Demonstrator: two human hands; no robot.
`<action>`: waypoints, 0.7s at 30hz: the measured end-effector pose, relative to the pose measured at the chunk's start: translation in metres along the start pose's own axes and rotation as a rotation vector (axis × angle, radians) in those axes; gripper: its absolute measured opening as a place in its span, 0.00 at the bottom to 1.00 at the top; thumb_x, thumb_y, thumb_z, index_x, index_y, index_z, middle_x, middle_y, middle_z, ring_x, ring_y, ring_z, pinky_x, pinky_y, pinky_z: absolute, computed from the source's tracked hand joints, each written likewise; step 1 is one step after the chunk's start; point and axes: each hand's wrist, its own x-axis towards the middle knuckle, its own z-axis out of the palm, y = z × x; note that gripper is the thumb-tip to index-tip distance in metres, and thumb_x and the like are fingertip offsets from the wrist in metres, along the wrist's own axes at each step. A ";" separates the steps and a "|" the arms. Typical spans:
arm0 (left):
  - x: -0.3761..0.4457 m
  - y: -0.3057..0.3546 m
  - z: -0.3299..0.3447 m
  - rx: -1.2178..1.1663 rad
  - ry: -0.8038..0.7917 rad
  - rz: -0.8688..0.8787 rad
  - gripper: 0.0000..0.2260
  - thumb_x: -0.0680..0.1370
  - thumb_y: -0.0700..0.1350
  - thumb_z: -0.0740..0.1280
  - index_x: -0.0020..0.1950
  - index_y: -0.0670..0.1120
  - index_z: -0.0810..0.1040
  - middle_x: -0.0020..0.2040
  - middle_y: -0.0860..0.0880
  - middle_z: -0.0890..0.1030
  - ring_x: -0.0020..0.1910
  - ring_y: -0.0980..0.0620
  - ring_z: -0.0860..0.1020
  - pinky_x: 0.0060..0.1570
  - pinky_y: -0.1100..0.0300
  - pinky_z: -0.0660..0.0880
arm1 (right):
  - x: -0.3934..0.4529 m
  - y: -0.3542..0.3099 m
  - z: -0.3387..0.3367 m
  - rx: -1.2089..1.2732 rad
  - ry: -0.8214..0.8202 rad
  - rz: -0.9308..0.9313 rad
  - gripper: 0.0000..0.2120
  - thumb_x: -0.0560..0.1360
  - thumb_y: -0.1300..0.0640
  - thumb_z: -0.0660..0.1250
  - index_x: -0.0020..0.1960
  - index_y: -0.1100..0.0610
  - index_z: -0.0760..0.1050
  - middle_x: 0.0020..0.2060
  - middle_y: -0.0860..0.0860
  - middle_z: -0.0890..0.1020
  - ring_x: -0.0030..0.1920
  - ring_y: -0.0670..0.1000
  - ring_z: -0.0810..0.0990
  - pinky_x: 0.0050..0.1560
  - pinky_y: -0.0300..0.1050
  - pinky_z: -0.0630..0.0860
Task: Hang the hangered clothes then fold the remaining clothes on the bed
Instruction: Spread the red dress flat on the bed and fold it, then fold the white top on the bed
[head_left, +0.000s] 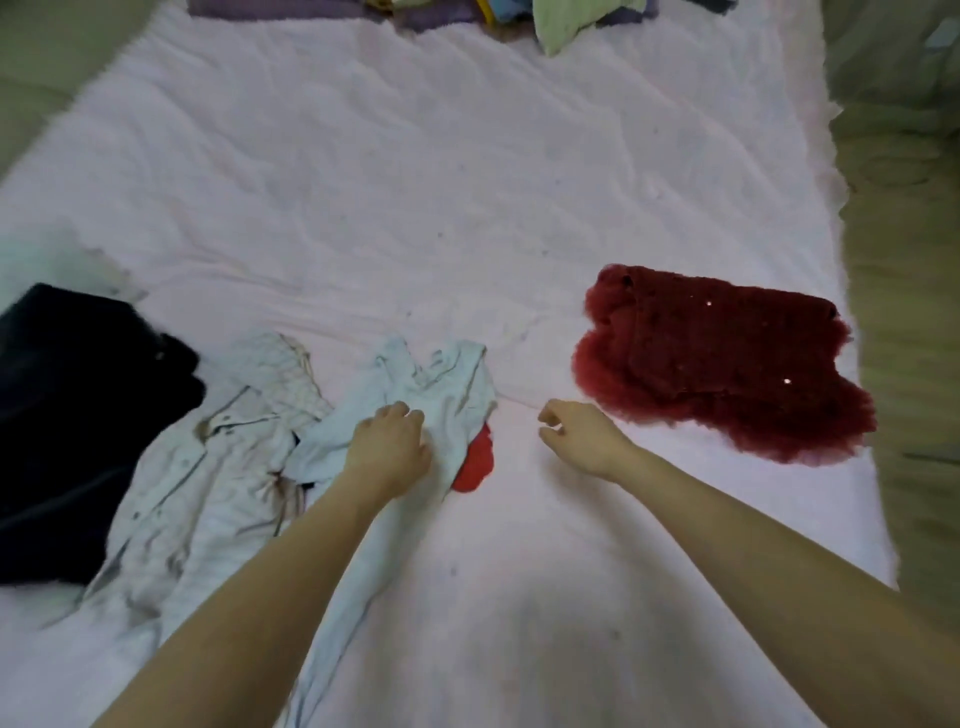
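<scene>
Crumpled pale-blue garment (415, 395) under left hand (387, 449), fingers curled into cloth; right hand (579, 434) loosely curled, empty, near folded maroon garment (727, 364); black clothing (78, 431) far left.

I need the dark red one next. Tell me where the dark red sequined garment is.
In the head view, the dark red sequined garment lies flat on the right side of the pink bedsheet, near its right edge, just beyond the empty right hand.

purple blanket (291, 8), greenish floor (904, 260)
</scene>
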 end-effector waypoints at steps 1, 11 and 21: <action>-0.005 -0.023 0.001 -0.017 -0.027 -0.032 0.18 0.79 0.50 0.60 0.66 0.45 0.71 0.65 0.45 0.71 0.65 0.44 0.70 0.60 0.52 0.68 | 0.004 -0.018 0.007 0.002 -0.005 -0.006 0.12 0.78 0.56 0.61 0.60 0.59 0.75 0.57 0.54 0.79 0.56 0.57 0.77 0.54 0.46 0.72; 0.034 -0.167 0.022 -0.350 -0.033 0.085 0.23 0.79 0.46 0.62 0.73 0.43 0.64 0.67 0.41 0.70 0.65 0.40 0.70 0.62 0.49 0.70 | 0.082 -0.138 0.083 -0.069 0.215 0.090 0.16 0.76 0.60 0.60 0.63 0.61 0.69 0.56 0.58 0.76 0.58 0.60 0.73 0.48 0.48 0.68; 0.051 -0.158 0.070 -0.166 -0.078 0.243 0.36 0.78 0.55 0.62 0.77 0.38 0.51 0.71 0.40 0.68 0.72 0.42 0.64 0.73 0.48 0.51 | 0.097 -0.127 0.094 -0.300 0.138 0.290 0.13 0.73 0.55 0.64 0.56 0.58 0.74 0.52 0.56 0.80 0.57 0.59 0.76 0.54 0.45 0.67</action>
